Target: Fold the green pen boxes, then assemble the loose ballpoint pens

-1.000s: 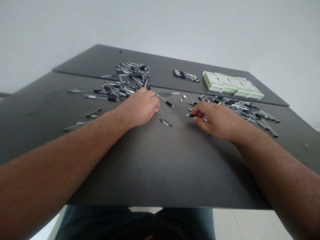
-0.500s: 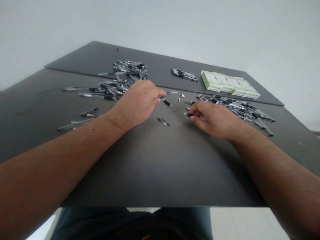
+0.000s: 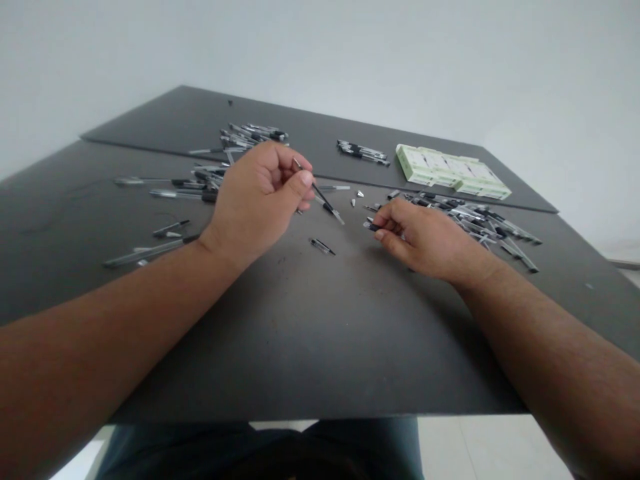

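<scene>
My left hand is raised above the table, its thumb and fingers pinching a thin pen refill. The refill slants down to the right, dark along its length with a clear lower end. My right hand is closed round a pen; only its clear-and-black end shows past the fingertips, and the rest is hidden. Between the hands a short clear pen cap with a dark clip lies on the table. Two small pale tips lie farther back.
Pens and pen parts are heaped on the left, partly behind my left hand, and on the right. Green-and-white boxes stand at the back right, with several pens beside them. A seam crosses the dark table.
My left hand has lifted and turned palm-inward, moving slightly left, and now shows the refill in its pinch. My right hand has stayed nearly in place with the pen.
</scene>
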{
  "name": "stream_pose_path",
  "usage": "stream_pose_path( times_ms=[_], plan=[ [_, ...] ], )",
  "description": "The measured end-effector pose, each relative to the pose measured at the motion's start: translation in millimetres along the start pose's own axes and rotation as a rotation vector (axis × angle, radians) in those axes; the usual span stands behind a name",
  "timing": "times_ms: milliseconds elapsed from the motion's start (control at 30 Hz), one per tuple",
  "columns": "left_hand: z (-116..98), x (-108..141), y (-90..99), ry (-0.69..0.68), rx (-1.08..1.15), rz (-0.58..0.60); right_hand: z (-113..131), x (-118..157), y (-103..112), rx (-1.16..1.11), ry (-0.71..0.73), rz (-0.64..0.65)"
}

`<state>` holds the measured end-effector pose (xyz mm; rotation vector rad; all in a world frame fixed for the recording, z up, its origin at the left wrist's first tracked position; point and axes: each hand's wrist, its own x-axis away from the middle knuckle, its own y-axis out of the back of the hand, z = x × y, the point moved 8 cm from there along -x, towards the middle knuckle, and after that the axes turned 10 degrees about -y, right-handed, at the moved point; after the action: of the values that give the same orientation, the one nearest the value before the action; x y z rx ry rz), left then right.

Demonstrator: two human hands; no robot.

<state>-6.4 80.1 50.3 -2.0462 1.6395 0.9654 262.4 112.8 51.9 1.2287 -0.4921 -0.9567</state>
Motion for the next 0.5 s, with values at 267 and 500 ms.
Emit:
stream_pose_path(
  times_ms=[267, 500],
  plan=[
    [28, 3, 3.2, 0.357, 0.334, -0.166, -1, -1, 8, -0.046, -0.072, -0.041],
    [21, 10, -3.1, 0.388, 0.262, -0.077, 1, 0, 8, -0.060, -0.072, -0.039]
  ],
)
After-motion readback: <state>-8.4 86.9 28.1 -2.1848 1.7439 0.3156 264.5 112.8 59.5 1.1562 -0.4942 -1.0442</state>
